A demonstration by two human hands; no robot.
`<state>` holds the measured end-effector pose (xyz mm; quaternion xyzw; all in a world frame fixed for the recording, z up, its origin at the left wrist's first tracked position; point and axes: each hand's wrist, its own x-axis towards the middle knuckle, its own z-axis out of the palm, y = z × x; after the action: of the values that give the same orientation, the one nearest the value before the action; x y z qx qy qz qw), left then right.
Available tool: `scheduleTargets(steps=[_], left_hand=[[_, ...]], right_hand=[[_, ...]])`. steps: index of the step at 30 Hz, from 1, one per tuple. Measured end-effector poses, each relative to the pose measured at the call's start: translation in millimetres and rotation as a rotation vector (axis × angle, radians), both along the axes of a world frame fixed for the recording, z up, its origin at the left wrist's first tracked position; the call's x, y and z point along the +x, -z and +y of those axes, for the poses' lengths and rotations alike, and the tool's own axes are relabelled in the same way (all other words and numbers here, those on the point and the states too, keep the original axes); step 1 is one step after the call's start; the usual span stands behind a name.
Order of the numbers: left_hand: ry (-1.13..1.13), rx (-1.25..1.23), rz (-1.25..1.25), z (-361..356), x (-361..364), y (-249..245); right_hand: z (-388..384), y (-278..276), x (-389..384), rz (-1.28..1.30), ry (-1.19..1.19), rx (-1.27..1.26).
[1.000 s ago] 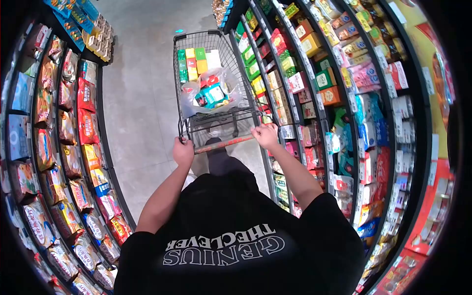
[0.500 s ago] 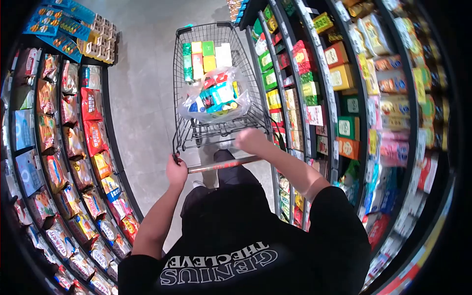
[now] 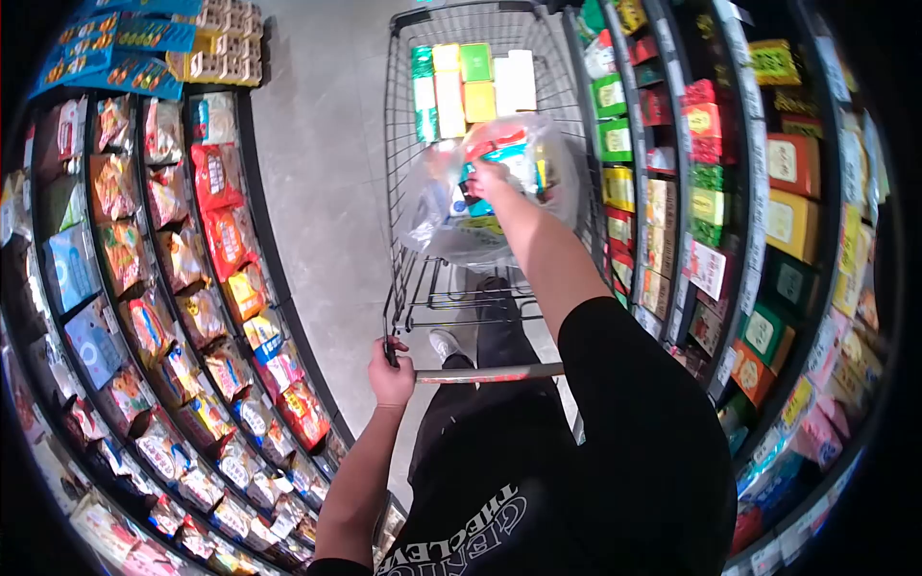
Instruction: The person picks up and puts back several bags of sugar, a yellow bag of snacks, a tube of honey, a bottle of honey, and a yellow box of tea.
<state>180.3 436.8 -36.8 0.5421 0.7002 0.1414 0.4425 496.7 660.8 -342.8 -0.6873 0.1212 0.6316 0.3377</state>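
Observation:
My left hand is closed around the left end of the shopping cart handle, at the corner of the frame. My right arm stretches forward over the cart, and my right hand is at a clear plastic bag of colourful packages. The fingers are blurred and partly turned away, so I cannot make out whether they grip anything. Beyond the bag, several boxes stand in the basket, among them a green box, a yellow box and a white box.
Shelves of bagged snacks line the left side. On the right, racks hold boxed goods close to the cart's side. A blue display with cartons stands at the far left. Grey floor runs along the cart's left side.
My right hand has moved forward from above the handle to the plastic bag. The left hand stays on the handle. The cart and shelves appear shifted in view.

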Motion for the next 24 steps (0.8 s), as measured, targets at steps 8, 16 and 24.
scheduleTargets(steps=[8, 16, 24], left_hand=[[0.03, 0.067, 0.049, -4, -5, 2], [0.044, 0.097, 0.058, -2, -14, 18], [0.186, 0.363, 0.31, 2, 3, -29]], right_hand=[[4, -14, -28, -0.234, 0.184, 0.194], [-82, -185, -17, -0.296, 0.275, 0.47], [-258, -381, 33, -0.041, 0.354, 1.064]])
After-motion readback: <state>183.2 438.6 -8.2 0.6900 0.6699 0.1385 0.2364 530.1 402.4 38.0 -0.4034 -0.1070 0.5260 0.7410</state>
